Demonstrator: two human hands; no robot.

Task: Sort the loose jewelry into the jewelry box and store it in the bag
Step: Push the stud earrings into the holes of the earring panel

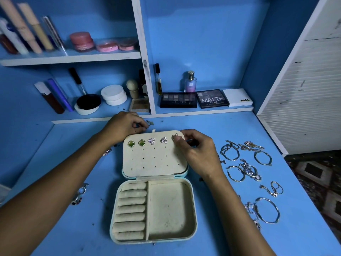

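Now your right hand [198, 150] pinches earring [175, 136] at open jewelry box [155, 182] lid's top row; left hand [124, 125] fingers curled, pinching small piece behind lid.

**Earrings going into the open jewelry box lid**

The jewelry box [171, 207] lies open at the centre of the blue table [239, 126], its lid [155, 159] flat toward 12 o'clock. Two green earrings [136, 143] and two triangular earrings [157, 140] sit in the lid's top row. The right hand [197, 150] pinches an earring [175, 136] at the lid's 1 o'clock corner. The left hand [123, 126] pinches something small at 11 o'clock. Bracelets and chains [249, 169] lie at 3 o'clock.
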